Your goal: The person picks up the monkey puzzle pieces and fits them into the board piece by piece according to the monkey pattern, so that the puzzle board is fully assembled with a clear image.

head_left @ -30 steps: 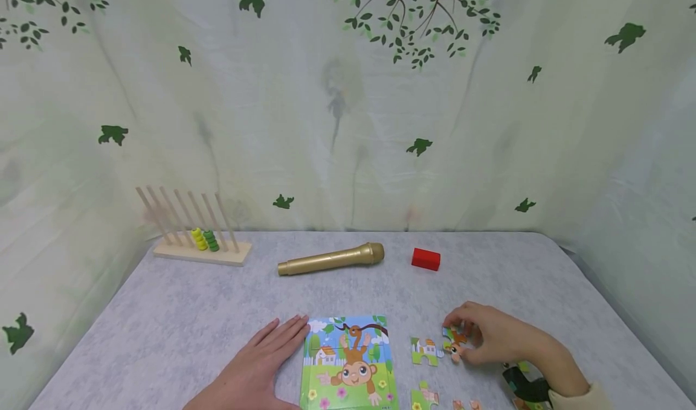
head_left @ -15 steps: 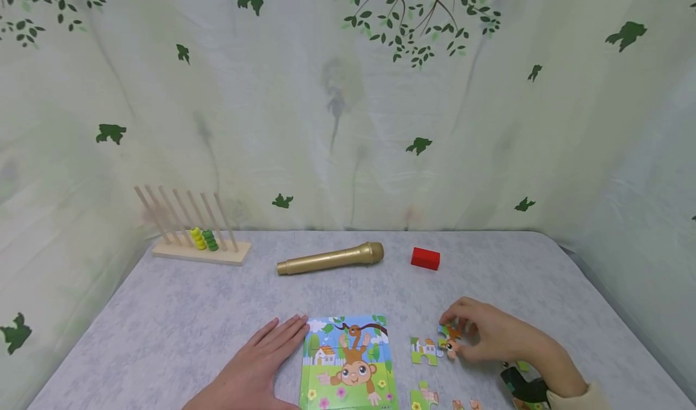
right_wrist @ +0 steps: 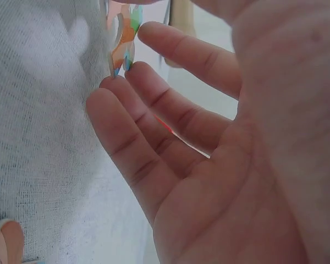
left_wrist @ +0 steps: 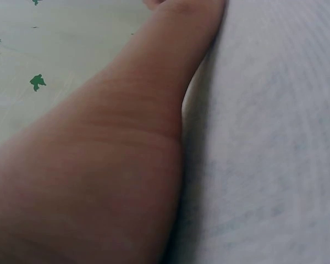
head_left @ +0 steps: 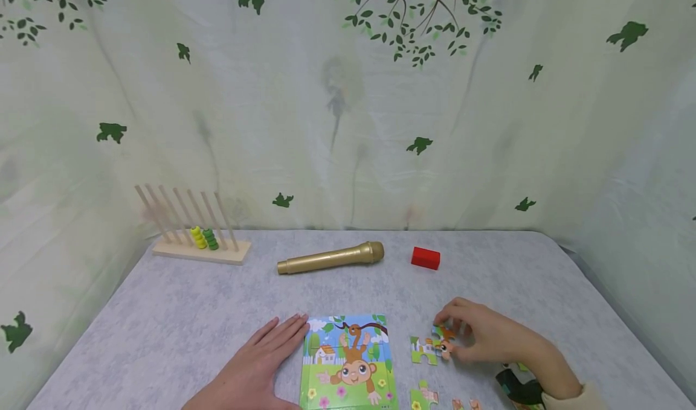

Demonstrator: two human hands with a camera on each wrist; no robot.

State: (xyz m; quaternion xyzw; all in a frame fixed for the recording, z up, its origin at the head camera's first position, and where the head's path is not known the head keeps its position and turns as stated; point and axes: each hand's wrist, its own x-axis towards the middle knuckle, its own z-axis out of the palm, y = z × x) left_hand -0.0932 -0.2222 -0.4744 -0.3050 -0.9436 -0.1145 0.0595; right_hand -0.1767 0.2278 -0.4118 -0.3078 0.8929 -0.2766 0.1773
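My right hand [head_left: 486,334] pinches a jigsaw puzzle piece [head_left: 445,345] showing part of a brown monkey, between thumb and fingers. The piece overlaps the right side of a house-printed puzzle piece [head_left: 422,351] lying on the table. In the right wrist view, the curled fingertips meet the edge of the held piece [right_wrist: 124,39]. Flat on the table, my left hand [head_left: 266,361] has its fingers extended, fingertips at the left edge of a monkey picture board [head_left: 348,365]. The left wrist view shows mostly the left wrist and hand [left_wrist: 126,126], with the fingers largely hidden.
More puzzle pieces lie near the front, including a green one [head_left: 423,396]; others sit partly under the right wrist. Farther back are a gold microphone [head_left: 331,259], a red block [head_left: 426,258] and a wooden peg stand [head_left: 198,252] with yellow and green beads. A leaf-printed curtain stands behind.
My right hand has slid the held puzzle piece slightly left, from beside the house piece to overlapping its edge. The left hand and the picture board stay in place.
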